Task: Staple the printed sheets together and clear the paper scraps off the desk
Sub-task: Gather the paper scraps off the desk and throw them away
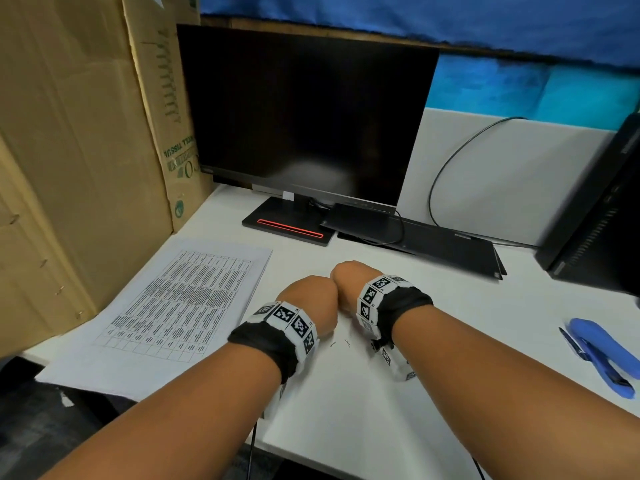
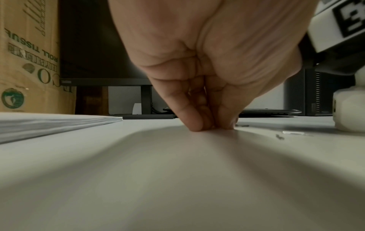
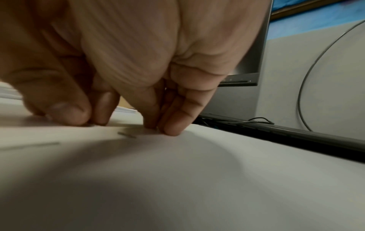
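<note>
Both hands stand fingertips-down, side by side, in the middle of the white desk [image 1: 450, 341]. My left hand [image 1: 308, 299] bunches its thumb and fingers [image 2: 195, 123] into a pinch on the desk surface. My right hand [image 1: 349, 282] does the same, and its fingertips [image 3: 171, 128] touch the desk. Each pinch closes on a tiny scrap that is mostly hidden. More thin slivers of scrap [image 1: 341, 342] [image 3: 127, 135] [image 2: 279, 136] lie loose just behind the hands. The printed sheets [image 1: 183, 306] lie in a stack to the left. A blue stapler [image 1: 602, 355] rests at the right.
A dark monitor [image 1: 304, 116] on its stand rises behind the hands, with a black keyboard [image 1: 433, 244] to its right. A cardboard box [image 1: 69, 150] walls the left side. A black computer tower [image 1: 602, 209] stands at the far right. The desk's front edge runs under my forearms.
</note>
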